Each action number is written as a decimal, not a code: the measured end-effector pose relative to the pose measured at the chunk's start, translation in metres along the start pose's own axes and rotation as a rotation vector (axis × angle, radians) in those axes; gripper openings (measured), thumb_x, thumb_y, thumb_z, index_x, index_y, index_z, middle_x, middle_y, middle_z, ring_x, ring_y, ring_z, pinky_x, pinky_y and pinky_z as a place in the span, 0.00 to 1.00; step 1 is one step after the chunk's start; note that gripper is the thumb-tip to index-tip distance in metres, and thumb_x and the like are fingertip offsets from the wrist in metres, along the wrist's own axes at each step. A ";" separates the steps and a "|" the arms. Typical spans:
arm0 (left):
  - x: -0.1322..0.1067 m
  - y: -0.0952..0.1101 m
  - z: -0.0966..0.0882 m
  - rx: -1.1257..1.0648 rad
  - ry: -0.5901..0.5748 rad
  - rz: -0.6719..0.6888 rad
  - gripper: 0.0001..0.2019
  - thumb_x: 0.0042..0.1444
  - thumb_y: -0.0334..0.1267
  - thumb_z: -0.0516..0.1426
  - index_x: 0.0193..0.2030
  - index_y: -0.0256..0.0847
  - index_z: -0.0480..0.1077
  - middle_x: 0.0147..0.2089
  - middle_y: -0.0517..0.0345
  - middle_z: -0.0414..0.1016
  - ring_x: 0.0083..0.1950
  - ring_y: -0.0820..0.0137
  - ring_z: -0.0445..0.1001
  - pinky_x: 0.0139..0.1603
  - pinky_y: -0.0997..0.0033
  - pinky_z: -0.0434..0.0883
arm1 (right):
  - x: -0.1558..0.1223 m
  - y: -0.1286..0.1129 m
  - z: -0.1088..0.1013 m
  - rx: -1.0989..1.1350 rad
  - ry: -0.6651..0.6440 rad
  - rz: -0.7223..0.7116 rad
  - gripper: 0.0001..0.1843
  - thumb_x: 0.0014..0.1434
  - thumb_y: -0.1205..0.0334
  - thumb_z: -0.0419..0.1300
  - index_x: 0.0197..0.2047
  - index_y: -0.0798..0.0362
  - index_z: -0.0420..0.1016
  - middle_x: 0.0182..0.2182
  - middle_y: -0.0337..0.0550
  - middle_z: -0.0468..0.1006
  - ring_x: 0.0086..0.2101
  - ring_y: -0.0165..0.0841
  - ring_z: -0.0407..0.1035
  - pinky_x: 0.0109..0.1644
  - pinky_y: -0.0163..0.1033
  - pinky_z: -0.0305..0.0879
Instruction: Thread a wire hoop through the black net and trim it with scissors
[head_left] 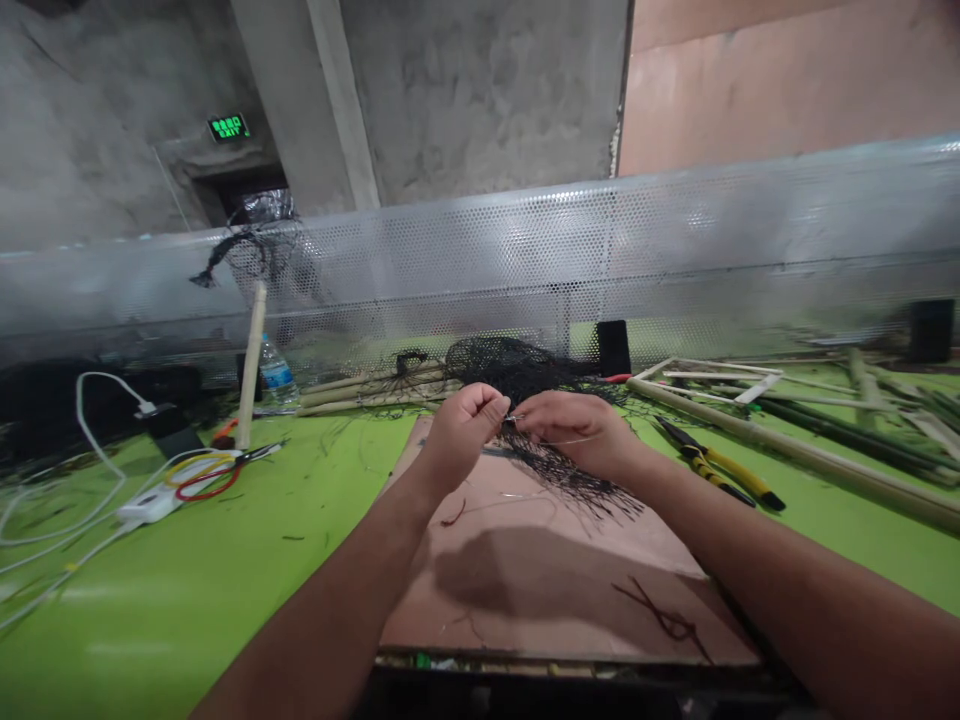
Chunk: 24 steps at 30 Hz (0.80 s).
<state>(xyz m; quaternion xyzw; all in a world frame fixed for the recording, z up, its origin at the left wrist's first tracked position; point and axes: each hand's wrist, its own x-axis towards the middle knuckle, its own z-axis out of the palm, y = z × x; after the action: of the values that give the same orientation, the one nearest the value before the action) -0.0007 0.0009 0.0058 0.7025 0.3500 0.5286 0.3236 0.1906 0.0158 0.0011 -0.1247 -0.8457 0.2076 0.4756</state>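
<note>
Head view: left hand and right hand grips pinch shut on black netting between them.

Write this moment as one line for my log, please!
Left hand: pinched at black netting | Right hand: pinched beside it | Below: pink board | Nearby: yellow-handled pliers

Right at twelve o'clock, the net lies across the far end of the board on the surface! Out at three, pliers sit just before the bamboo poles, and over at ten, a water bottle stands behind the cables!
</note>
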 end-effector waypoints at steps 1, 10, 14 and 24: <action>0.000 0.001 -0.002 0.058 0.004 0.028 0.15 0.57 0.48 0.54 0.28 0.37 0.63 0.20 0.67 0.56 0.20 0.80 0.51 0.21 0.79 0.51 | 0.000 0.000 0.000 0.158 0.005 0.113 0.12 0.57 0.64 0.59 0.46 0.49 0.75 0.39 0.45 0.78 0.34 0.31 0.73 0.40 0.39 0.70; -0.004 0.010 -0.002 0.250 -0.022 0.131 0.13 0.58 0.45 0.53 0.30 0.37 0.65 0.25 0.63 0.60 0.28 0.77 0.57 0.29 0.77 0.58 | 0.004 -0.011 0.001 0.340 -0.091 0.592 0.14 0.53 0.53 0.63 0.34 0.57 0.75 0.24 0.40 0.75 0.17 0.22 0.60 0.19 0.29 0.54; -0.005 0.012 0.000 0.268 -0.030 0.126 0.13 0.58 0.45 0.52 0.30 0.37 0.66 0.25 0.64 0.60 0.28 0.77 0.56 0.29 0.77 0.58 | 0.003 -0.011 0.003 0.161 -0.052 0.547 0.13 0.52 0.53 0.64 0.29 0.56 0.75 0.20 0.37 0.71 0.17 0.21 0.56 0.18 0.30 0.48; -0.007 0.013 0.003 0.230 -0.054 0.107 0.13 0.57 0.45 0.52 0.30 0.37 0.66 0.24 0.63 0.60 0.26 0.77 0.56 0.28 0.77 0.57 | 0.004 -0.018 0.009 -0.311 0.014 0.290 0.12 0.54 0.58 0.60 0.23 0.54 0.69 0.19 0.35 0.65 0.22 0.25 0.56 0.24 0.32 0.50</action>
<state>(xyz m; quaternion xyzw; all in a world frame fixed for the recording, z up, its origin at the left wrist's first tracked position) 0.0024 -0.0124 0.0123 0.7665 0.3615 0.4823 0.2215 0.1808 -0.0008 0.0086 -0.3185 -0.8373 0.1400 0.4217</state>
